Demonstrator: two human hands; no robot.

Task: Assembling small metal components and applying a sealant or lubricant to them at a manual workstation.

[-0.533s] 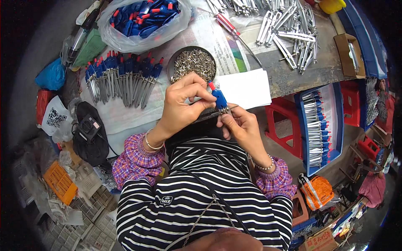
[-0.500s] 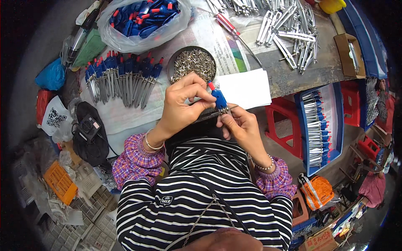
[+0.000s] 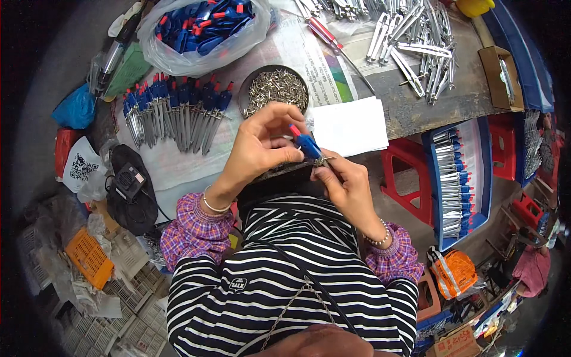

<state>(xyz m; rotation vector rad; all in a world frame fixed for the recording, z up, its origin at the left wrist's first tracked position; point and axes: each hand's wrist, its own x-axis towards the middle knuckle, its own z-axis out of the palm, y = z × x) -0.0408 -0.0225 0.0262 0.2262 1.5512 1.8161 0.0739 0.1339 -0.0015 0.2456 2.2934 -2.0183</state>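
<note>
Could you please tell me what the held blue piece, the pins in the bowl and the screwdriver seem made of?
Blue piece: smooth, evenly coloured, probably plastic.
Pins: likely metal, given their shiny, silvery glints.
Screwdriver: glossy red handle, seemingly plastic; slim grey shaft, probably metal.

We hold a slim blue piece (image 3: 309,146) aslant in our right hand (image 3: 346,179), its red tip (image 3: 294,129) pointing up and to the left, its silvery metal lower end (image 3: 321,161) partly hidden in our grip.
</note>
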